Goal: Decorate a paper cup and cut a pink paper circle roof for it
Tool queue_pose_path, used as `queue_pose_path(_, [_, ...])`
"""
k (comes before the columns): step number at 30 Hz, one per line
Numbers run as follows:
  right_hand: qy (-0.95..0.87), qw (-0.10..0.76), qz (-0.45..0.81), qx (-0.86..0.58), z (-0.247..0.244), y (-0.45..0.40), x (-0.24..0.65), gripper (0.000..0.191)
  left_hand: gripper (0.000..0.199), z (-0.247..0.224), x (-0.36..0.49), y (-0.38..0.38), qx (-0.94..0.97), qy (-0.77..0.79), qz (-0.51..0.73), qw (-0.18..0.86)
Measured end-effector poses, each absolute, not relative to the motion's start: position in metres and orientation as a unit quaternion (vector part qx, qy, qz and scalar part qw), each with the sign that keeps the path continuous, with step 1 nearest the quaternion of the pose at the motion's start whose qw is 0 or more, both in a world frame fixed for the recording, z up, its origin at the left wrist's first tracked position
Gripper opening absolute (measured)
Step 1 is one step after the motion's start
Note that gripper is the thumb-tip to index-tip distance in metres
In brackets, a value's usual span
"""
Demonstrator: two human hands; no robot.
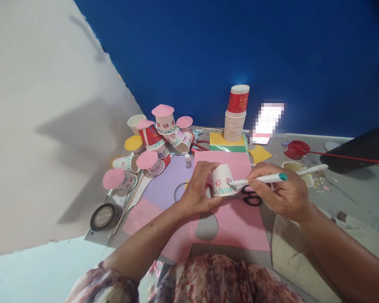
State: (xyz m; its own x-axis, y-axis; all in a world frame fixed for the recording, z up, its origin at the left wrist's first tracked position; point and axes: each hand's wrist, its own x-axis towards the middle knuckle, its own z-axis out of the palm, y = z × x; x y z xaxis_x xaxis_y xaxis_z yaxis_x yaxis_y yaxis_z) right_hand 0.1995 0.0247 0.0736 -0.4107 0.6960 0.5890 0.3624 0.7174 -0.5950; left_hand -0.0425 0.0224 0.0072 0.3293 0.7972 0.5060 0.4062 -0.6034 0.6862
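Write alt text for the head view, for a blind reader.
A left hand steadies an upside-down white cup while the right hand holds a marker at its patterned side. Decorated cups crowd the left; a cup stack stands behind.

Both the left hand and the right hand are bare, and the forearms behind them are uncovered too. Well behind the left hand, a loose, wide sleeve begins, mottled in cream, dusty pink and greyish violet, its edge softly creased. Between and behind the hands, the front of the top shows the same blotchy print in deeper maroon and rose, its fabric gathered into soft folds.
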Motion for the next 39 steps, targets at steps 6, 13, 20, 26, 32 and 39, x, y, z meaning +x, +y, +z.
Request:
queue_pose_path(6, [-0.815,0.433,0.191,-0.334,0.075,0.024,0.203,0.008,0.074,0.006,-0.042,0.022,0.781,0.379,0.444,0.221])
queue_pose_path(13, [-0.814,0.433,0.195,-0.333,0.076,0.025,0.201,0.01,0.074,0.006,-0.042,0.023,0.774,0.38,0.45,0.232])
queue_pose_path(20, [-0.795,0.462,0.171,-0.354,0.073,0.025,0.206,0.006,0.077,0.006,-0.043,0.024,0.773,0.375,0.455,0.234])
queue_pose_path(26, [-0.814,0.446,0.152,-0.338,0.075,0.026,0.205,0.009,0.077,0.007,-0.043,0.023,0.774,0.381,0.449,0.233])
queue_pose_path(32, [-0.816,0.451,0.151,-0.329,0.073,0.023,0.197,0.007,0.074,0.009,-0.043,0.022,0.783,0.398,0.414,0.241])
queue_pose_path(39, [-0.828,0.426,0.179,-0.317,0.075,0.02,0.188,0.01,0.082,0.003,-0.044,0.021,0.803,0.395,0.385,0.224])
